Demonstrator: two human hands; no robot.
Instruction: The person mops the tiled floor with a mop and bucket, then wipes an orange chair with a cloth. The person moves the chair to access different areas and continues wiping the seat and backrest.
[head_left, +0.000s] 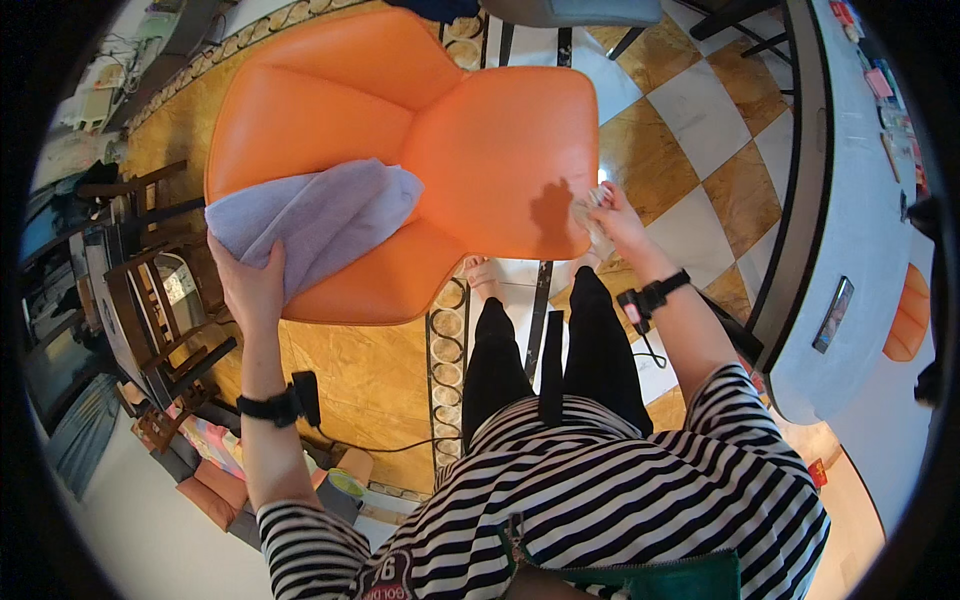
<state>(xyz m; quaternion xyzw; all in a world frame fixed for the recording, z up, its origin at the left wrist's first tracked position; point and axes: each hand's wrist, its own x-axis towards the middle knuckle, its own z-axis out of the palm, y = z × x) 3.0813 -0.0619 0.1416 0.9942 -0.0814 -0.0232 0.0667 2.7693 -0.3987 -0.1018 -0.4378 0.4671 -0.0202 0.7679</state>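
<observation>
An orange upholstered chair (501, 142) stands before me, its seat to the right and its backrest to the left. Over the backrest's near part lies a lavender towel (322, 214). My left hand (251, 289) grips the towel together with the backrest's edge, thumb on the cloth and fingers hidden behind. At the seat's right front corner, my right hand (616, 217) holds a crumpled pale cloth or tissue (589, 214) between its fingers. The cloth is at the seat's edge; whether it presses on the surface I cannot tell. A hand-shaped shadow falls on the seat.
A long pale table (810, 375) runs along the right, with a phone (832, 315) on it and small items at its far end. A grey chair (574, 11) stands beyond the orange one. Wooden chairs (165, 315) are at left. A cable (390, 448) trails from my left wrist.
</observation>
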